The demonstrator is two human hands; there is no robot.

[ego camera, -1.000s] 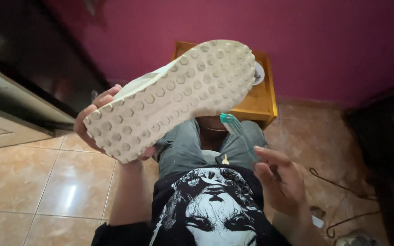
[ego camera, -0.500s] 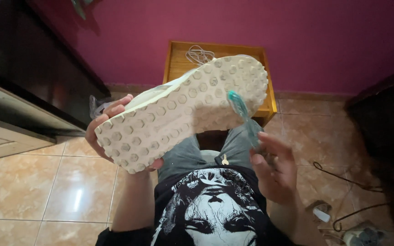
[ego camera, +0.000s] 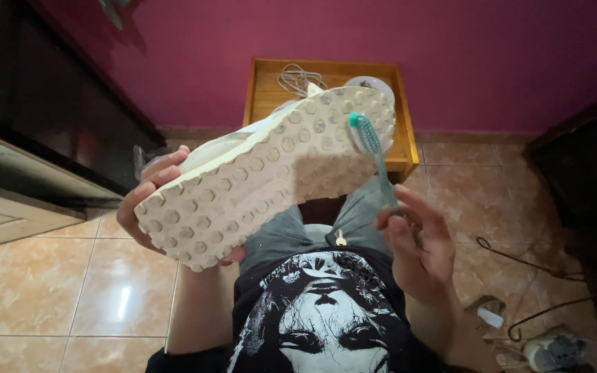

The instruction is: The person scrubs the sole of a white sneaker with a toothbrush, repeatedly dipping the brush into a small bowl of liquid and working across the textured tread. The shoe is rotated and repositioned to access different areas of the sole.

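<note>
While a second ago clear of the sole, teal toothbrush (ego camera: 371, 148) now bristles-down on the toe end of the pale sneaker (ego camera: 264, 173), gripped at the heel by left hand (ego camera: 148, 207), handle pinched in right hand (ego camera: 416, 242), so scrubbing apparently begun above the small wooden tabletop (ego camera: 267, 93).

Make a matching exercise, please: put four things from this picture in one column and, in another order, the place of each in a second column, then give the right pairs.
Things:
1. shoe
2. toothbrush
3. cord
4. wooden table

Places:
A. lying coiled on the table top
B. standing against the magenta wall
C. held sole up in the left hand
D. held in the right hand, its head on the sole near the toe

Pairs: 1-C, 2-D, 3-A, 4-B
</note>
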